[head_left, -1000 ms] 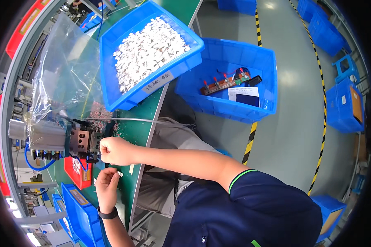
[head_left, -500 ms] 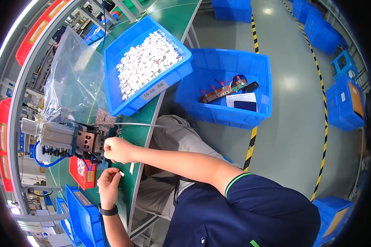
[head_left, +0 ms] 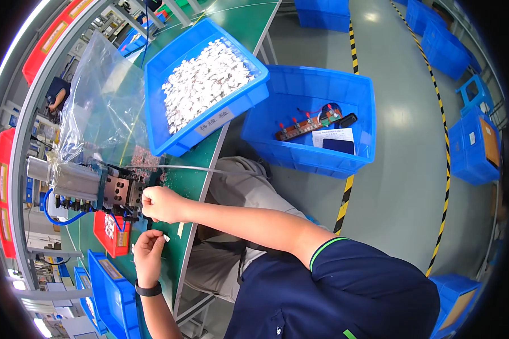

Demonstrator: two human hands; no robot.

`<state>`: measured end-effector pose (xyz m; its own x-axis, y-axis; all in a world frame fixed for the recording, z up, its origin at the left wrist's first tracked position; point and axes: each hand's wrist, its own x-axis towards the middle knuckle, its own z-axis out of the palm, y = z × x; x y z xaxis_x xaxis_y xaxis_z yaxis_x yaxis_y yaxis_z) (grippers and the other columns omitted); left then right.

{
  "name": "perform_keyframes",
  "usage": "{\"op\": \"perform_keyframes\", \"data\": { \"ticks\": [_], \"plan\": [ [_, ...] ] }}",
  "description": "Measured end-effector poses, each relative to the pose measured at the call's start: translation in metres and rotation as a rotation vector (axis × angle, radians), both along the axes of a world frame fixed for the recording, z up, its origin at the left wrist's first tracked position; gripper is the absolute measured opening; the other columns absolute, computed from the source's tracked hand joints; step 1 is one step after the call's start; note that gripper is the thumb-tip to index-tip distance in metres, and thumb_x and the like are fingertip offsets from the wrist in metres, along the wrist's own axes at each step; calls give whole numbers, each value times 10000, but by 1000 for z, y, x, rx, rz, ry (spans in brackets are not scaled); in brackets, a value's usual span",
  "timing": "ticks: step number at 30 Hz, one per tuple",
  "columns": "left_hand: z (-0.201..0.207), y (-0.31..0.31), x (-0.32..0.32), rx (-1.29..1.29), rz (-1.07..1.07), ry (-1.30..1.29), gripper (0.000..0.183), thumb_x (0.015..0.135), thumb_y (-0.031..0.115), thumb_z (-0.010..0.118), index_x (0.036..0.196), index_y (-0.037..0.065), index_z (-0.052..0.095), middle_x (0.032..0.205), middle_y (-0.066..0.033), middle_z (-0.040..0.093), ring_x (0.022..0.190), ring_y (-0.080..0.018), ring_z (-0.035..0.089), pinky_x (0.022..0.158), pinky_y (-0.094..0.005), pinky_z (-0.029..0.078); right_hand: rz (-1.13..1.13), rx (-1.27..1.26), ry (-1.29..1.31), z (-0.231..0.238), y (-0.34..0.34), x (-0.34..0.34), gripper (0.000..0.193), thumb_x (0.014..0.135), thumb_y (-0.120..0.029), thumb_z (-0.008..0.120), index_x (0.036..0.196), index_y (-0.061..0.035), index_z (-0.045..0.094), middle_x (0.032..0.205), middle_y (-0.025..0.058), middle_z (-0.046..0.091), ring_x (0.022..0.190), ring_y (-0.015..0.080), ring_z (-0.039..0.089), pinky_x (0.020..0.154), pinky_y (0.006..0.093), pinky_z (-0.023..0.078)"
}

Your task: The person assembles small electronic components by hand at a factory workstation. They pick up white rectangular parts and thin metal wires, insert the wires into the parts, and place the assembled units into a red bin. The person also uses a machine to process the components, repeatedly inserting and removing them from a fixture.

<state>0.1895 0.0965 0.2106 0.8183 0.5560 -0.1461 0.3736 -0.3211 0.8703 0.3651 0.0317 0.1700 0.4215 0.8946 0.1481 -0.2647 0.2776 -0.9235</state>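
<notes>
My left hand (head_left: 148,257), with a dark band on its wrist, pinches a small white part (head_left: 166,238) between thumb and fingertips, above the green bench top. Just beyond it my right hand (head_left: 163,204) is closed at the front of a bench machine (head_left: 119,191) with a silver cylinder and metal blocks. Whatever its fingers hold is hidden. A red bin (head_left: 119,240) with white pieces stands beneath the machine, beside my left hand. Many small white parts (head_left: 206,79) fill a blue tray (head_left: 209,127) on the bench.
A clear plastic bag (head_left: 96,96) hangs by the machine, with reddish scraps (head_left: 145,158) near it. A grey hose (head_left: 186,168) crosses the bench. To the right, a blue crate (head_left: 316,164) holds a wired strip (head_left: 305,125). A blue bin (head_left: 110,294) stands lower left. Another person (head_left: 56,93) is behind the frame.
The view has shifted slightly, and another person now shows at the left behind the frame. Both hands keep nearly the same places and grips.
</notes>
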Motion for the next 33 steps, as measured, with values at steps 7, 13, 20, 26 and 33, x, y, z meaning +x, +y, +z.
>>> {"op": "perform_keyframes", "data": {
  "ticks": [7, 13, 20, 26, 33],
  "plan": [
    [-2, -3, -6, -5, 69, -84, 75, 885, -18, 609, 957, 3, 599, 854, -5, 616, 747, -53, 550, 675, -185, 437, 27, 13, -6, 1, -3, -1, 110, 833, -119, 591, 787, -24, 559, 614, 57, 588, 487, 99, 514, 401, 275, 383],
    [6, 2, -9, -88, 187, -277, 91, 851, -18, 661, 897, 19, 592, 880, -59, 664, 751, -98, 610, 698, -223, 498, 216, -53, -58, 6, 1, 3, 185, 871, -219, 601, 819, -52, 660, 646, 12, 582, 485, 55, 485, 410, 220, 387],
    [20, 8, -3, -214, 220, -418, 164, 845, -20, 677, 883, 39, 528, 869, -78, 663, 764, -118, 632, 701, -245, 521, 324, -160, -206, 17, -2, 0, 314, 870, -349, 693, 820, -42, 657, 669, -19, 575, 524, 28, 457, 445, 196, 347],
    [18, 13, -1, -312, 180, -391, 182, 856, 7, 684, 936, 21, 521, 899, -86, 660, 806, -122, 628, 739, -255, 523, 394, -219, -150, 25, -11, -3, 237, 868, -271, 711, 868, -37, 669, 708, -30, 580, 568, 18, 453, 481, 188, 337],
    [19, 23, -3, -500, 159, -421, 173, 871, 18, 671, 940, 27, 512, 925, -102, 665, 810, -123, 630, 753, -259, 527, 399, -175, -234, 19, -13, 0, 135, 877, -162, 680, 860, -28, 672, 729, -26, 607, 644, 17, 499, 550, 193, 389]
  ]
}}
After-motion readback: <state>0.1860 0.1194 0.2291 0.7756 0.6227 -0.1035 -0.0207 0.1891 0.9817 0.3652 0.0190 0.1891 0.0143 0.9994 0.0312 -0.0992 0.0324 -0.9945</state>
